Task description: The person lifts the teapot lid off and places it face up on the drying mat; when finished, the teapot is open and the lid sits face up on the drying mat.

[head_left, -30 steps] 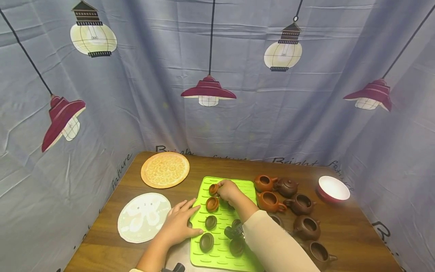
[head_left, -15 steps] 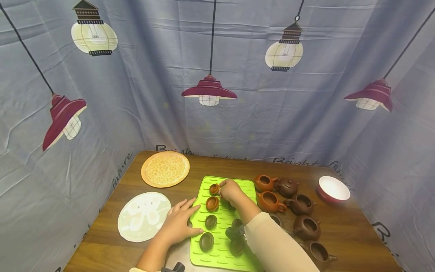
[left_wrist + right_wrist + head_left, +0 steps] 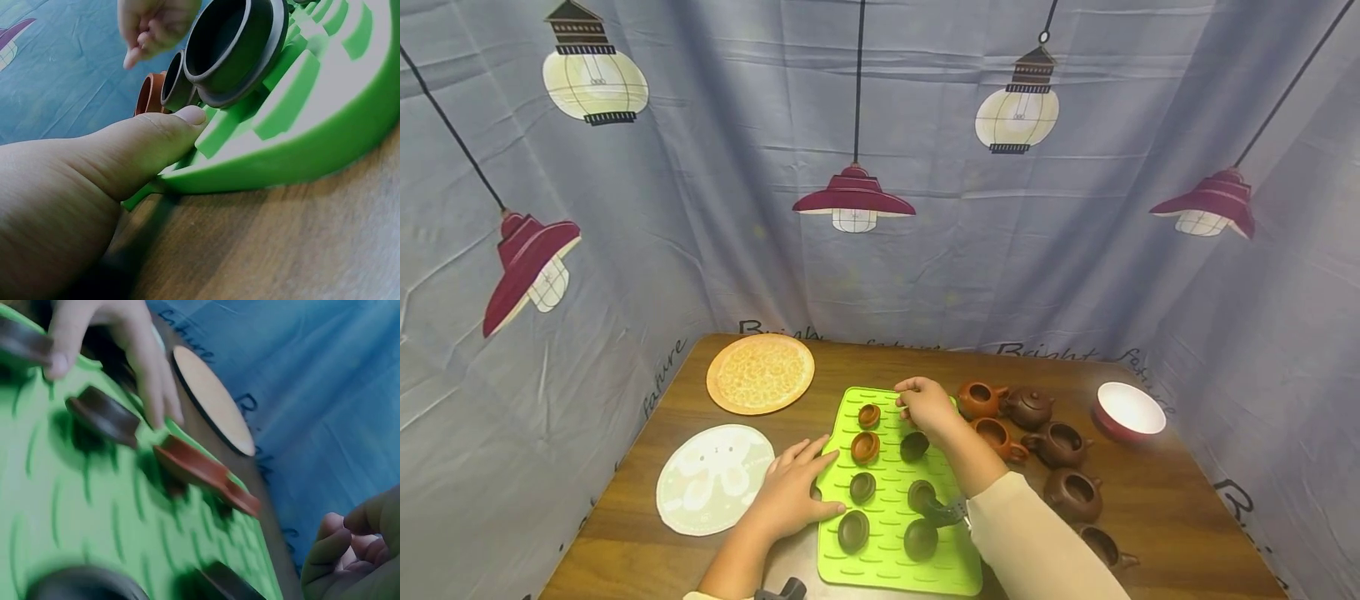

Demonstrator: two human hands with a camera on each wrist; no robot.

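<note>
A green ridged mat [image 3: 887, 577] bears several small teapot lids, set upside down in two columns. The small orange lid [image 3: 869, 416] lies at the far left corner, the larger orange lid [image 3: 865, 447] just nearer. Dark brown lids, such as one at the near left [image 3: 853, 532] and one in the right column [image 3: 914, 447], make up the others. My left hand [image 3: 793, 492] rests on the mat's left edge, its thumb on the rim beside a brown lid [image 3: 228, 50]. Raised over the far right part, my right hand [image 3: 928, 406] has loosely bent fingers and holds nothing visible.
Lidless orange teapots [image 3: 979, 400] and brown teapots [image 3: 1073, 493] crowd the mat's right side, beside one lidded brown teapot [image 3: 1028, 407]. A white-and-red bowl [image 3: 1129, 410] stands farther right. Two round placemats, orange [image 3: 760, 374] and pale green [image 3: 715, 481], lie at the left.
My right hand has let go of the small orange lid and moved to the right and up, uncovering a dark lid. The left hand stays on the mat's edge.
</note>
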